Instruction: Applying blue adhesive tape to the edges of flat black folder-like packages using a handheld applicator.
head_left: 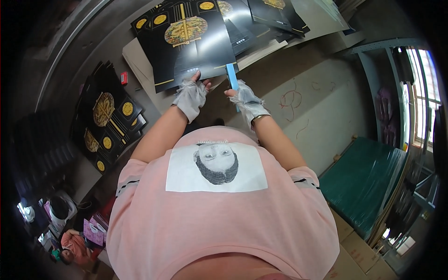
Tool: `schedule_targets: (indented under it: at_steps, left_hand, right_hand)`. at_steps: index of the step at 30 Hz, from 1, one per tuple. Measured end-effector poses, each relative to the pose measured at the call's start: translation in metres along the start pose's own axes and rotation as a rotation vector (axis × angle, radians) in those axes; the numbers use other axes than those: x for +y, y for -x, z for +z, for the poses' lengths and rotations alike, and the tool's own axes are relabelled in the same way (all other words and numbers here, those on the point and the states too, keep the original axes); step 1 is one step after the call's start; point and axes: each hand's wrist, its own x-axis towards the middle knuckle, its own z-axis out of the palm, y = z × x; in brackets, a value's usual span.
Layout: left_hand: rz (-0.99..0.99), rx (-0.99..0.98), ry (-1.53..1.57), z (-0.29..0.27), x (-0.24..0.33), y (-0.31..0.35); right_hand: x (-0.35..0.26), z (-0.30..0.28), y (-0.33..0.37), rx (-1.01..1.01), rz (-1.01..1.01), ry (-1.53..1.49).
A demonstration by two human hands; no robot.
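Observation:
A black printed sheet (186,51) with a gold and coloured round pattern lies on the work surface ahead of me. My left hand (190,97), in a worn grey-white fingerless glove, pinches the sheet's near edge, thumb on top. The fingers beneath are partly hidden. My right hand (248,99), gloved the same way, is closed around a slim blue bar-shaped tool (232,77). The tool's upper end is at the sheet's right near corner; I cannot make out its exact kind.
More black sheets (275,16) overlap at the far right, above pale board (261,52). To the left are stacked black-and-gold sheets (105,116) and a small red box (123,78). A green, film-wrapped stack (364,182) stands at right. Another person (76,247) is at lower left.

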Motion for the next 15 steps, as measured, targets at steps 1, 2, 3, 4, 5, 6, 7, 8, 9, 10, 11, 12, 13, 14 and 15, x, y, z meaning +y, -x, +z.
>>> schedule_targets:
  at_steps: [1, 2, 3, 4, 5, 6, 7, 8, 9, 10, 11, 12, 13, 14, 15]
  left_hand:
    - [-0.015, 0.000, -0.019, -0.002, -0.003, -0.002]
    - [-0.012, 0.003, -0.014, -0.003, -0.004, -0.003]
    - [-0.009, -0.015, -0.013, -0.004, -0.006, -0.005]
    - [-0.006, -0.032, -0.012, -0.006, -0.006, -0.006]
    - [-0.003, -0.029, -0.007, -0.006, -0.007, -0.005]
    - [-0.011, -0.026, -0.024, -0.005, -0.007, -0.005]
    - [-0.020, -0.023, -0.041, -0.006, -0.007, -0.005]
    - [-0.016, -0.021, -0.036, -0.008, -0.006, -0.006]
    - [-0.024, -0.042, -0.030, -0.011, -0.006, -0.008]
    - [-0.030, -0.062, -0.024, -0.014, -0.005, -0.009]
    - [-0.030, -0.061, -0.025, -0.010, -0.003, -0.004]
    - [-0.005, -0.047, 0.004, -0.007, -0.001, 0.001]
    - [0.021, -0.033, 0.033, -0.004, 0.001, 0.007]
    - [0.030, -0.029, 0.036, -0.006, 0.007, 0.014]
    - [0.129, 0.011, 0.162, -0.013, 0.016, 0.019]
  right_hand:
    - [0.008, 0.004, -0.005, -0.033, 0.046, -0.139]
    - [0.007, 0.006, -0.008, -0.070, 0.092, -0.277]
    - [0.008, 0.006, -0.008, -0.075, 0.091, -0.274]
    - [0.009, 0.005, -0.007, -0.103, 0.136, -0.356]
    - [0.006, 0.004, -0.005, -0.133, 0.183, -0.437]
    - [0.002, 0.004, -0.003, -0.138, 0.183, -0.434]
    - [-0.002, 0.003, -0.002, -0.127, 0.216, -0.464]
    - [-0.008, 0.002, 0.001, -0.116, 0.249, -0.492]
    - [-0.014, -0.001, 0.004, -0.123, 0.248, -0.489]
    - [-0.020, -0.004, 0.007, -0.131, 0.247, -0.400]
    - [-0.023, -0.008, 0.008, -0.130, 0.247, -0.316]
    - [-0.021, -0.011, 0.007, -0.131, 0.247, -0.317]
    - [-0.018, -0.015, 0.006, -0.114, 0.250, -0.316]
    - [-0.017, -0.020, 0.005, -0.102, 0.247, -0.315]
    - [-0.013, -0.027, 0.002, -0.096, 0.259, -0.341]
